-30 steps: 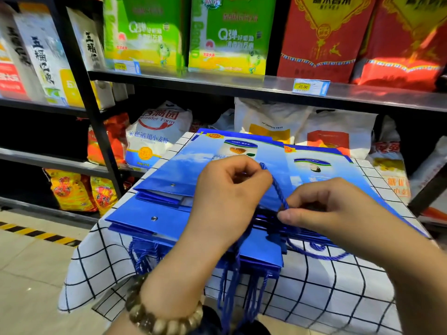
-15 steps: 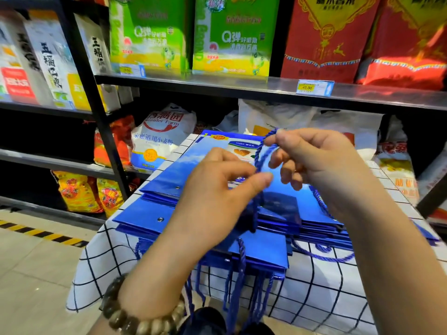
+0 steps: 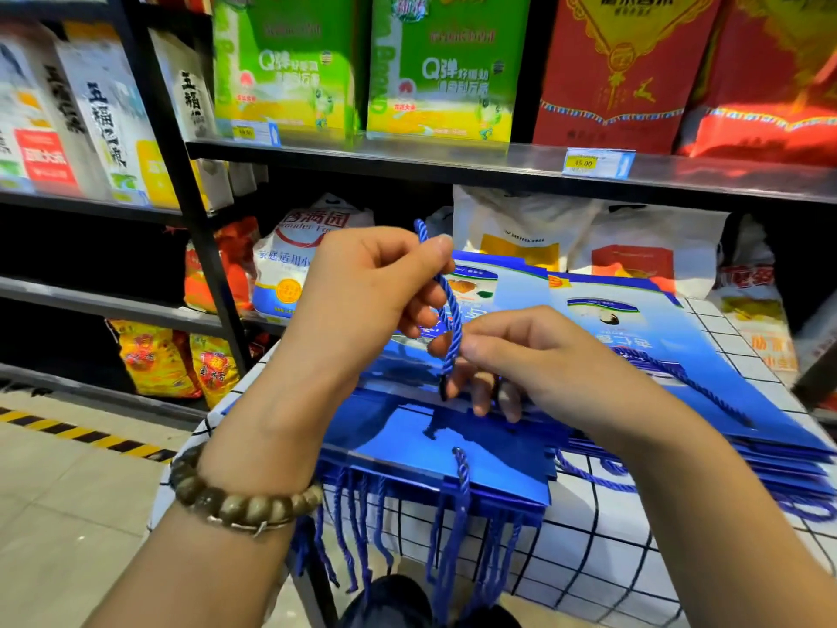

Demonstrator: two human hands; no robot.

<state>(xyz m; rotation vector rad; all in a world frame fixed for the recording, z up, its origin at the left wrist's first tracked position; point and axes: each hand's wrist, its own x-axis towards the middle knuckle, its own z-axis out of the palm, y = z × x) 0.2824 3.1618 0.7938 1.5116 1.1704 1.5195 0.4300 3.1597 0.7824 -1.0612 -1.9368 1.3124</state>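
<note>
Partly hidden: blue cord [image 3: 453, 319] is covered near its top by the left hand [image 3: 362, 292] (pinched there) and pinched lower by the right hand [image 3: 539, 355]. Long axis is held near upright, top leaning left, dark tip down, above blue bags [image 3: 398, 441] on the table [image 3: 589, 555].

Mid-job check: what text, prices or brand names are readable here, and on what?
"Q弹": left green pack and right green pack.
"45.00": yellow price tag on metal shelf edge.
"五福": white sack with black lettering.
"香满园": white flour sack.
Glossy blue paper bags, red sacks: print too blurred to read.
Blue twisted cord pinched by left hand and right hand: no text.
</note>
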